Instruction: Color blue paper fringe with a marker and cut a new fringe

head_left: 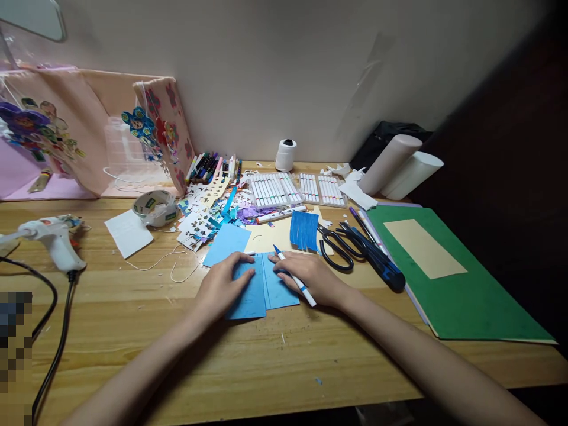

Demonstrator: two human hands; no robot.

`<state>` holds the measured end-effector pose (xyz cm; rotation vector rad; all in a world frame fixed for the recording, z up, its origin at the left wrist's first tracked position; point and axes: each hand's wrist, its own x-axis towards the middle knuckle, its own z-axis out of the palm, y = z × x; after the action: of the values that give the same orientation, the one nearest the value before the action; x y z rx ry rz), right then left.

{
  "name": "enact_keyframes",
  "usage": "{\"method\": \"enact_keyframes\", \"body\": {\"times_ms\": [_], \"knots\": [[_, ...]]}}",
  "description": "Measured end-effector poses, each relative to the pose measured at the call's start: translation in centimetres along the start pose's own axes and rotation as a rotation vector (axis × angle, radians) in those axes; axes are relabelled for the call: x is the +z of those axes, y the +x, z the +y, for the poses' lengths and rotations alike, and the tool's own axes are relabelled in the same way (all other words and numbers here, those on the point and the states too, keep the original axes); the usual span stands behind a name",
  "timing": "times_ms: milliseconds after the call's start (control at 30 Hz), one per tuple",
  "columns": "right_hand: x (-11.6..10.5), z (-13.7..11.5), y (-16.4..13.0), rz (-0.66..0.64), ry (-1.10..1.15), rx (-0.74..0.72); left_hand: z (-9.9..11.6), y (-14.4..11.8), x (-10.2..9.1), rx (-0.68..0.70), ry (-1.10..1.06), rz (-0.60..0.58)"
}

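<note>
My left hand rests on a light blue paper piece, its thumb and fingers apart and pressing the sheet. Between the fingers of my right hand is a white marker, its blue tip pointing up and away from the paper. That hand lies over a second light blue paper piece, whose edge meets or slightly overlaps the first. Just beyond sit another light blue sheet and a darker blue scribbled piece. Black-handled scissors lie right of my right hand.
A utility knife lies beside green card at right. Marker sets, paper scraps and a thread spool fill the back. At left are a tape roll and a corded glue gun.
</note>
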<state>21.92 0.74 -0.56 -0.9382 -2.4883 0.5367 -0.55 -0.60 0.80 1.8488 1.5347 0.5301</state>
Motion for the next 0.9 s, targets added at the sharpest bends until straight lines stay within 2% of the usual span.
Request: {"method": "enact_keyframes", "body": {"times_ms": [167, 367, 900], "knots": [[0.02, 0.0, -0.12, -0.001, 0.01, 0.017, 0.0, 0.03, 0.29, 0.003, 0.052, 0.044], [0.07, -0.02, -0.03, 0.001, 0.018, 0.021, -0.09, 0.24, 0.36, 0.074, 0.07, 0.073], [0.08, -0.09, 0.03, 0.023, 0.048, 0.023, 0.2, 0.2, 0.8, 0.093, 0.08, 0.073]]}}
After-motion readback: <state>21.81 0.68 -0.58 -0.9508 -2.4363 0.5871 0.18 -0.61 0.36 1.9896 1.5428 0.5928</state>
